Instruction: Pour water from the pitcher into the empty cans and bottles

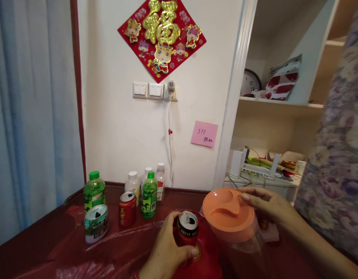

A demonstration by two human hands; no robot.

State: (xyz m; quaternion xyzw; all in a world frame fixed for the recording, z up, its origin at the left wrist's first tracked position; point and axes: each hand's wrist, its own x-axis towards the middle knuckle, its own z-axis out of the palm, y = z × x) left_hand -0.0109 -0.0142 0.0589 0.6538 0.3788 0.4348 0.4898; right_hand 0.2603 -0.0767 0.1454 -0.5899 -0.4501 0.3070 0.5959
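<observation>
My left hand is wrapped round an opened red drink can with a black band at its top, standing upright. Beneath and beside the can lies a bright red sheet or bag, partly hidden. My right hand grips the rim of the orange lid on a clear plastic container, thumb on top and the other fingers behind. The container is tilted, and its lower part is hard to make out. To the left of my hands stand a second red can and a crushed-looking green and white can.
Green bottles and several clear white-capped bottles stand along the table's back. Thin plastic film covers the dark red table. A white cord hangs down the wall behind. A small packet lies beyond the container at the right.
</observation>
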